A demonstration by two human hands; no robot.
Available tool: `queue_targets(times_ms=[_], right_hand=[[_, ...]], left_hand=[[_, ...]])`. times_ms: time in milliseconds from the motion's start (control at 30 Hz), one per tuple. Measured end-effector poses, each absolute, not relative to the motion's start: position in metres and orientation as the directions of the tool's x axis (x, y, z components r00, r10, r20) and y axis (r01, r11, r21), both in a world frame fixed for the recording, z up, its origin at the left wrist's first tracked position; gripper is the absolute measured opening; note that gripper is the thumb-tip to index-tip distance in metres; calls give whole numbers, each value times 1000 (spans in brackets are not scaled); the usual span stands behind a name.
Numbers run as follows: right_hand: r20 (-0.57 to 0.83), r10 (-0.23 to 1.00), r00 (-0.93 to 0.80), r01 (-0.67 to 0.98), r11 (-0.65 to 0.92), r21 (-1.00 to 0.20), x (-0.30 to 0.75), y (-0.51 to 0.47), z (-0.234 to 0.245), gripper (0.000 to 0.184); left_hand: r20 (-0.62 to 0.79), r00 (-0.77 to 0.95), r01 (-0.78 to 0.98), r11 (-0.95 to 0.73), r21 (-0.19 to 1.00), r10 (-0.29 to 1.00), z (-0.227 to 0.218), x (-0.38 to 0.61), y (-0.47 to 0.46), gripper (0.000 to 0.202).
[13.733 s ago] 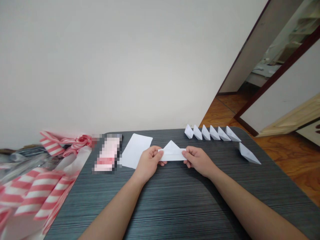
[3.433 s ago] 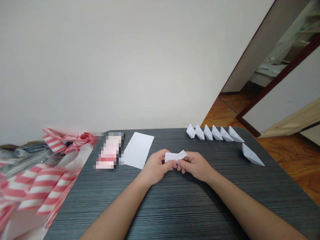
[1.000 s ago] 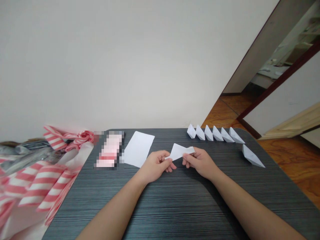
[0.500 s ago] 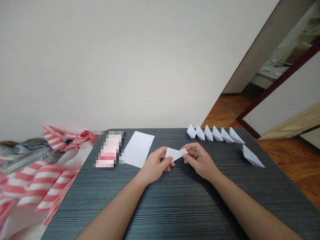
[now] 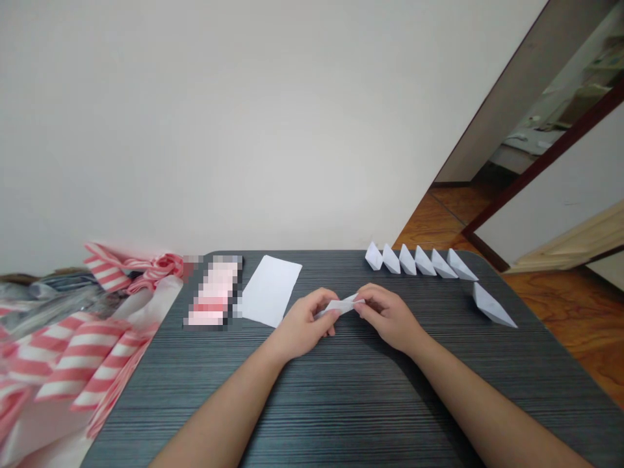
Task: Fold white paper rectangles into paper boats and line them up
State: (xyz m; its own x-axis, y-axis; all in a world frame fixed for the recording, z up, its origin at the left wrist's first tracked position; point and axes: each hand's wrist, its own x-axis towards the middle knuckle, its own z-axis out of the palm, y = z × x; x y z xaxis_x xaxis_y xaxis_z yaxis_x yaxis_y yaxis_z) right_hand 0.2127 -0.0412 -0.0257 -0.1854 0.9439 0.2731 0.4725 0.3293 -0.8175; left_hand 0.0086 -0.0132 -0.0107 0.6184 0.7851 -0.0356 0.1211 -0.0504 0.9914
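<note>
A small folded white paper [image 5: 340, 305] is pinched between both my hands just above the dark striped table [image 5: 341, 403]. My left hand [image 5: 305, 325] grips its left end with thumb and fingers closed. My right hand [image 5: 387, 315] pinches its right end. The paper lies nearly edge-on and looks thin. Most of it is hidden by my fingers.
Several folded white paper boats [image 5: 416, 260] stand in a row at the table's far right, and one more boat [image 5: 492, 307] lies apart. A flat white sheet [image 5: 270, 289] and a blurred pink object [image 5: 214, 292] lie far left. Red-and-white striped plastic bags [image 5: 68, 364] hang over the left edge.
The paper was a broader triangle held up a second ago. It has been tipped flatter and pressed narrower, and my hands have moved closer together and slightly down.
</note>
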Motion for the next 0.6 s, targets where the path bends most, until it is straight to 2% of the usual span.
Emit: queue_targets(times_ms=[133,267,433,500,600], right_hand=[[296,923,-245,473,380,-795,209,-43,-18,11],[277,921,-273,464,378,-801,207,-44,-19,12],[279,958,-71,413,283,-866,209,-45,-29,12],[326,940,-100,435,337,-835,210,-45,-29,8],[380,903,-200,505,428,-750,211,-45,-26,15]], left_hand=[[-24,618,194,-123,973,786,-9,9,-16,21],[-68,599,254,-109,961,798,-9,10,-16,23],[-103,554,253,-49,966,826,-12,9,-12,30],[-96,555,230,-41,972,826,-12,8,-11,32],[-91,552,208,-31,978,829,-13,8,-10,33]])
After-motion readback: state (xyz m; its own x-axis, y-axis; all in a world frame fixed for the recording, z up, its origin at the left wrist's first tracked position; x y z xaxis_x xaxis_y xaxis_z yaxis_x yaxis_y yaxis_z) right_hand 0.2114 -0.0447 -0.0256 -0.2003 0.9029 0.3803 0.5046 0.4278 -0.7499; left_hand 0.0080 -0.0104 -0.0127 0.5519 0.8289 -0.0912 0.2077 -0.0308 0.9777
